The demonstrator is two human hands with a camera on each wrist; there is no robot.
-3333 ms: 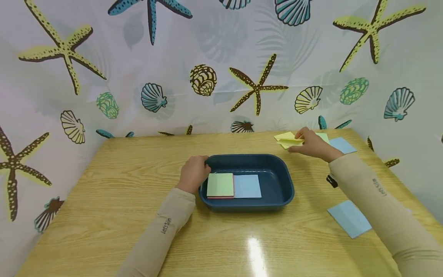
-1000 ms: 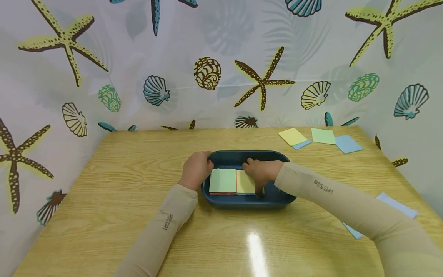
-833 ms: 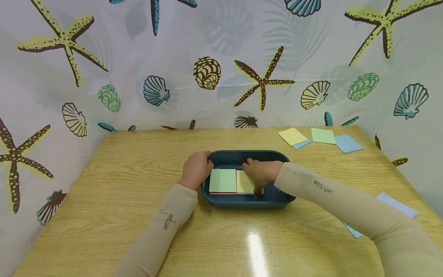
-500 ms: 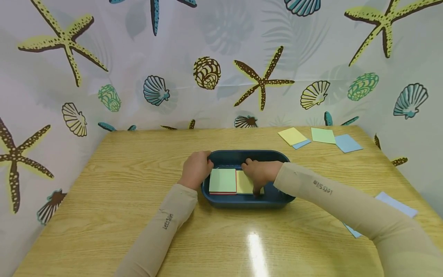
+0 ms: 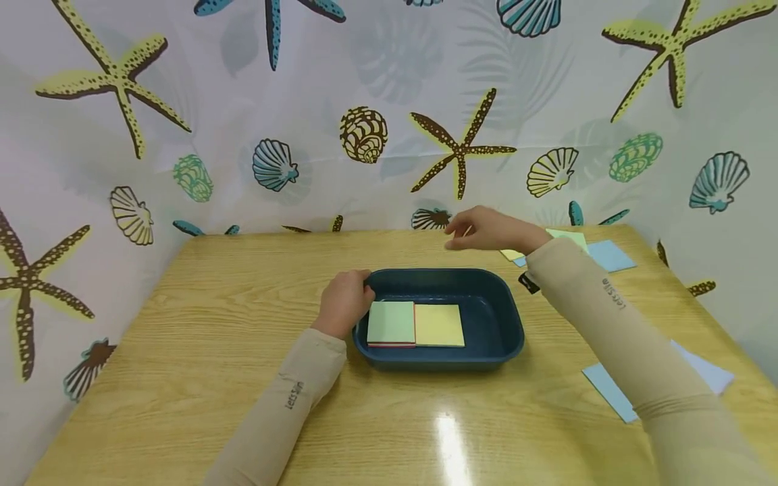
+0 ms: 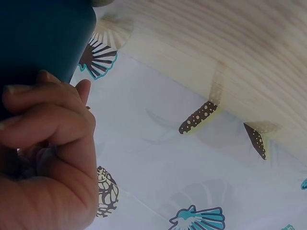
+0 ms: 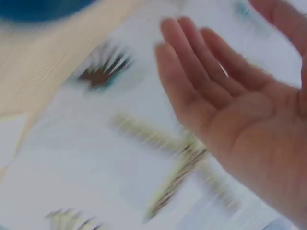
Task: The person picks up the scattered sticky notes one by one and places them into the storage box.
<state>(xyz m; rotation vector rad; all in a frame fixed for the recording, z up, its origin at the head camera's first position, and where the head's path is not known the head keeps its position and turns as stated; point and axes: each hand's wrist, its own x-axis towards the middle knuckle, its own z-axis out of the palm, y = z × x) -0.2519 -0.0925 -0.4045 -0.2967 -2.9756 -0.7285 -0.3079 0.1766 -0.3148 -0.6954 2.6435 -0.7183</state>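
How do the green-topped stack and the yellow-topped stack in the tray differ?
The green-topped stack shows red along its edges; the yellow-topped stack shows a thin bluish front edge. The green-topped stack looks thicker than the yellow-topped stack. The green-topped stack sits nearer the left hand, the yellow-topped stack farther off. Both lie flat in the tray.

1. In the head view, bright, even light is spread over the bench (image 5: 200,364), whose near part is marked by a white glare.
2. In the left wrist view, the tub (image 6: 38,38) is left in dimness.
3. In the right wrist view, the patterned cloth (image 7: 72,163) is blurred and washed out.
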